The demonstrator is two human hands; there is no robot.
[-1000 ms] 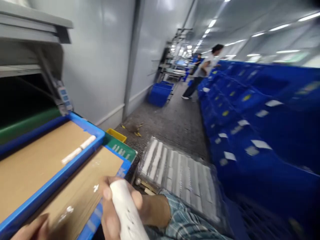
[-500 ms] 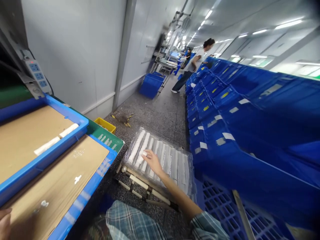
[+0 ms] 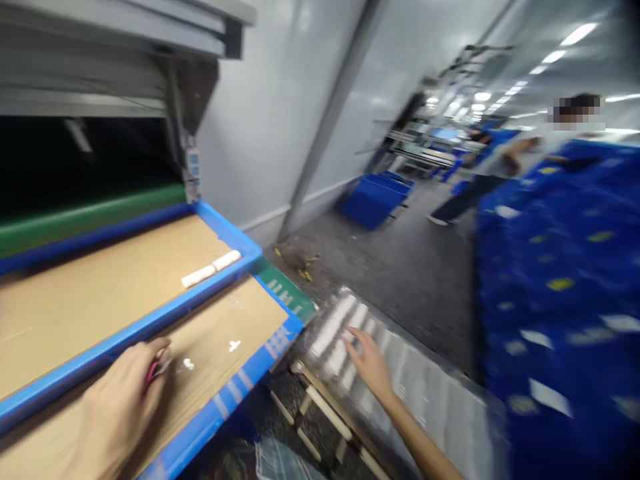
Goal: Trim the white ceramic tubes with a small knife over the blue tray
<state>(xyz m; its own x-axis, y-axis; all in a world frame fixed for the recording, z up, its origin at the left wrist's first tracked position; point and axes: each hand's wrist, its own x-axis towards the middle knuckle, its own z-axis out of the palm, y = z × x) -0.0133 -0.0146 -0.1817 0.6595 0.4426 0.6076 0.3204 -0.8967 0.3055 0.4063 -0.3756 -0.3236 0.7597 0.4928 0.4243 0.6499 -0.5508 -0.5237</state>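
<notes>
My left hand (image 3: 120,403) is closed around a small pink-handled tool (image 3: 154,371), most of it hidden by the fingers. It hovers over the brown cardboard (image 3: 240,310) in the nearer blue tray. My right hand (image 3: 371,365) reaches over a clear plastic tray (image 3: 440,373) with rows of white pieces. Its thumb and forefinger are apart, close to a white row (image 3: 339,353) near the left end; no held piece shows. Two white cylindrical pieces (image 3: 213,269) lie end to end along the inner edge of the farther blue tray (image 3: 255,252).
Small white scraps (image 3: 234,345) lie on the cardboard. A green roller (image 3: 90,217) borders the far tray. Stacked blue bins (image 3: 555,280) line the right side. Another person (image 3: 515,157) stands beside them. A blue bin (image 3: 377,197) sits on the floor by the wall.
The view has swung left, blurring the scene. My left hand has come well into view with the pink-handled tool. My right hand stays over the white rows, its fingertips near the left end.
</notes>
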